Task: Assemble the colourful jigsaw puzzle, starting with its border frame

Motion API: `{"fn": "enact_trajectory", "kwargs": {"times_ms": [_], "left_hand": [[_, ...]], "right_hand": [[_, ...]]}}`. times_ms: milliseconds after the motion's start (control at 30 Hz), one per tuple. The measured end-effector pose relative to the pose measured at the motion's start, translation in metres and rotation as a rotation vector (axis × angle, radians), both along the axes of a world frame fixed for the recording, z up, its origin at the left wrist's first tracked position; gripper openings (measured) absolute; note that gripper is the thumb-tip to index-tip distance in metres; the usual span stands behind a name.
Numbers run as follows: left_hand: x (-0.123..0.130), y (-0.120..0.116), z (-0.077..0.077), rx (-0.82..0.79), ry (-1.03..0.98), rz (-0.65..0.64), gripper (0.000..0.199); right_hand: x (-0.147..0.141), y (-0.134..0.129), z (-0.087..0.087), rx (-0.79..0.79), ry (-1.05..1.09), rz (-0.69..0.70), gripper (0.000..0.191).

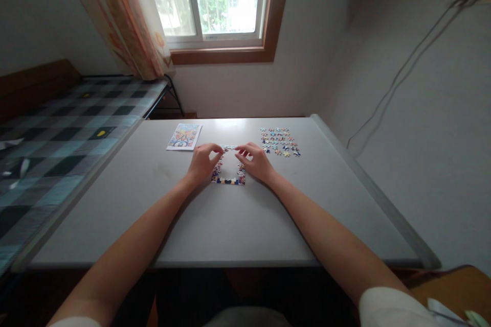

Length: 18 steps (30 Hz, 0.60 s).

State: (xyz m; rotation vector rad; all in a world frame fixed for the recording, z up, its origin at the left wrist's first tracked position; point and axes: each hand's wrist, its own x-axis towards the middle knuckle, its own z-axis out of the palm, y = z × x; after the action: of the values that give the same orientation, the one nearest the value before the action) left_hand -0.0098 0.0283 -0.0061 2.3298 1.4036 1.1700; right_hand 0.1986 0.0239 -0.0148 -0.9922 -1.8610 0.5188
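The left hand (205,163) and the right hand (255,162) are touching the two sides of the puzzle frame (229,181) on the table (226,225), fingers curling; whether they are grasping a piece, I cannot tell. Loose pieces (279,141) are lying beyond the right hand, and the picture card (184,136) is lying near the left.
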Motion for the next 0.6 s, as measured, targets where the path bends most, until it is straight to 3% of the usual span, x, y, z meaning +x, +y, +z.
{"fn": "enact_trajectory", "kwargs": {"times_ms": [100,333,467,600], "left_hand": [[0.01,-0.007,0.001,-0.009,-0.019,-0.104,0.006],[0.017,-0.014,0.002,-0.116,-0.039,-0.111,0.013],[0.017,-0.016,0.0,-0.103,0.124,-0.105,0.035],[0.016,-0.019,0.0,-0.083,0.36,-0.126,0.043]], "right_hand": [[-0.004,-0.002,0.0,-0.012,0.001,0.08,0.015],[-0.005,-0.003,0.001,-0.058,0.008,0.077,0.016],[0.001,0.001,0.003,-0.051,0.033,-0.054,0.016],[0.01,0.008,0.001,-0.13,0.097,-0.23,0.015]]}}
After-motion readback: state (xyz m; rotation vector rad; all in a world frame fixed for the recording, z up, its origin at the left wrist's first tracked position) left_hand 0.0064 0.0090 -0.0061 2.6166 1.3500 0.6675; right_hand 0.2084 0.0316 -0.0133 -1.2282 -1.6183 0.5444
